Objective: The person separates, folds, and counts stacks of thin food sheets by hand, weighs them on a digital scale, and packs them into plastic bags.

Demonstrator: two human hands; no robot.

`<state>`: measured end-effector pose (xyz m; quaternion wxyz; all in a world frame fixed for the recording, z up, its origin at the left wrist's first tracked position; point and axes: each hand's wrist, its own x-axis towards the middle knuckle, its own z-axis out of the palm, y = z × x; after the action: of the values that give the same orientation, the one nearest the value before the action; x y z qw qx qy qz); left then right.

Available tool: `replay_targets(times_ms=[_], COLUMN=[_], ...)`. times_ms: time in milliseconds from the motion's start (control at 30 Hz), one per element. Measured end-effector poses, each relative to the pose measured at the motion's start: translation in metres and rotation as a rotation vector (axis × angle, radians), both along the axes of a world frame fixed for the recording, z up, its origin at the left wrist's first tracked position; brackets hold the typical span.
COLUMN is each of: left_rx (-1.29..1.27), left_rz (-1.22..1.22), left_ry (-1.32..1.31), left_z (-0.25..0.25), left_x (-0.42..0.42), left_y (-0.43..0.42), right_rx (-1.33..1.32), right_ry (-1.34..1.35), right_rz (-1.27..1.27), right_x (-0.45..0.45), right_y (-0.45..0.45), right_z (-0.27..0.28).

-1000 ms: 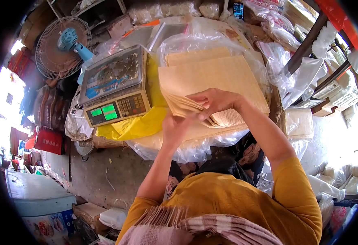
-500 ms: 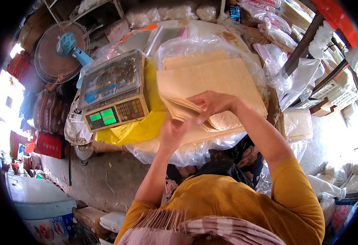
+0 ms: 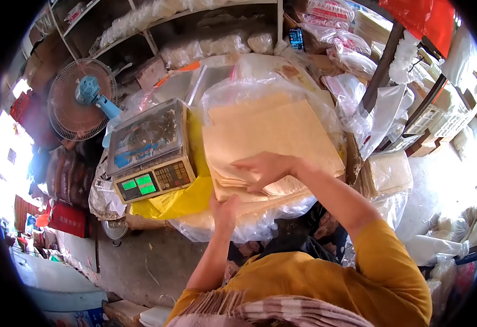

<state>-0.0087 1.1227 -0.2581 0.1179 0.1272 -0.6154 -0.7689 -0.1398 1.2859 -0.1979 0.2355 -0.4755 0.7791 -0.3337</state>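
At the centre of the view, straight ahead at twelve o'clock from the person's body, lies a broad stack of thin, tan, paper-like rectangular sheets [image 3: 276,128] on crinkled clear plastic sheeting [image 3: 252,233]. Both bare hands are at its near edge. The step in hand appears to be handling the layered edges there, perhaps separating or straightening them.

The right hand [image 3: 274,170] reaches in from four o'clock and lies over the near part of the stack, its fingers spread and pointing toward nine o'clock, the thumb held apart, low by the layered edges. It does not seem to grip anything. The left hand [image 3: 225,212] is at the stack's seven o'clock corner, thumb upward; its other fingers are partly hidden, so whether they pinch a sheet cannot be told. As a judgement, the next move calls for a light touch, with fingertips finding one layer without creasing those below.

The top of the stack looks smooth, matte and nearly flat. Its layers are slightly skewed: one edge juts out at eleven o'clock, and several uneven edges show at six.

At nine o'clock, beside the stack, a beige electronic scale with a grey tray [image 3: 148,150] sits on a bright yellow plastic bag [image 3: 187,192].
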Motion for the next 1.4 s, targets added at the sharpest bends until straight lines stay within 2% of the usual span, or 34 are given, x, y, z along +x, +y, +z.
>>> replay_targets(times_ms=[100,167,333,367,467,533,633,700,733,833,933,967,1000,1033,1133,1233,1267,1300,1333,1367,1400], left_rx=[0.162,0.394,0.237,0.194,0.162,0.183,0.223,0.212,0.188,0.205,0.223,0.224,0.225,0.229,0.230,0.180,0.157,0.006,-0.145,-0.296,-0.409], left_rz=[0.109,0.134,0.084,0.081,0.139,0.131,0.135,0.141,0.143,0.147,0.146,0.146,0.148,0.150,0.135,0.118,0.112,0.184,0.256,0.327,0.295], left_ry=[0.084,0.038,0.075,0.109,0.113,0.059,0.063,0.063,0.051,0.042,0.010,-0.006,0.011,0.028,0.022,-0.016,-0.028,0.038,0.106,0.175,0.209], left_z=[-0.018,-0.009,-0.013,-0.016,-0.016,-0.024,-0.026,-0.024,-0.023,-0.022,-0.019,-0.018,-0.020,-0.026,-0.027,-0.037,-0.040,-0.028,-0.007,0.007,0.012], left_x=[0.008,0.004,0.008,0.008,0.012,0.013,0.016,0.018,0.018,0.017,0.018,0.018,0.017,0.016,0.018,0.019,0.017,0.017,0.021,0.022,0.017], left_y=[0.001,0.002,-0.001,-0.001,0.003,0.000,-0.002,-0.004,-0.005,-0.005,-0.005,-0.006,-0.007,-0.008,-0.009,-0.017,-0.018,-0.013,-0.007,-0.003,-0.007], right_rx=[0.096,0.084,-0.130,-0.098,-0.209,0.060,-0.115,-0.404,-0.364,-0.391,-0.194,-0.214,-0.237,-0.318,-0.499,-0.493,-0.320,-0.143,0.082,0.195,0.226], right_ry=[0.083,0.199,0.679,0.813,0.623,0.946,0.484,0.141,0.299,0.715,0.708,0.636,0.833,0.744,0.977,0.702,0.783,0.863,0.807,0.932,1.200], right_rz=[0.009,-0.046,-0.321,-0.392,-0.308,-0.271,-0.826,-0.869,-0.823,-0.712,-0.858,-0.908,-0.857,-0.852,-0.702,-0.762,-0.856,-0.948,-0.993,-0.910,-0.708], right_x=[0.027,0.036,0.074,0.076,0.063,0.025,-0.011,-0.024,-0.018,0.001,-0.032,-0.058,-0.068,-0.084,-0.088,-0.033,-0.019,-0.001,0.027,0.045,0.056], right_y=[-0.012,-0.014,-0.027,-0.028,-0.018,0.007,0.042,0.069,0.070,0.066,0.079,0.095,0.108,0.121,0.143,0.128,0.121,0.111,0.093,0.083,0.076], right_z=[0.016,0.018,-0.038,-0.039,-0.033,-0.024,0.078,0.128,0.156,0.173,0.178,0.177,0.187,0.196,0.242,0.269,0.261,0.252,0.241,0.221,0.191])
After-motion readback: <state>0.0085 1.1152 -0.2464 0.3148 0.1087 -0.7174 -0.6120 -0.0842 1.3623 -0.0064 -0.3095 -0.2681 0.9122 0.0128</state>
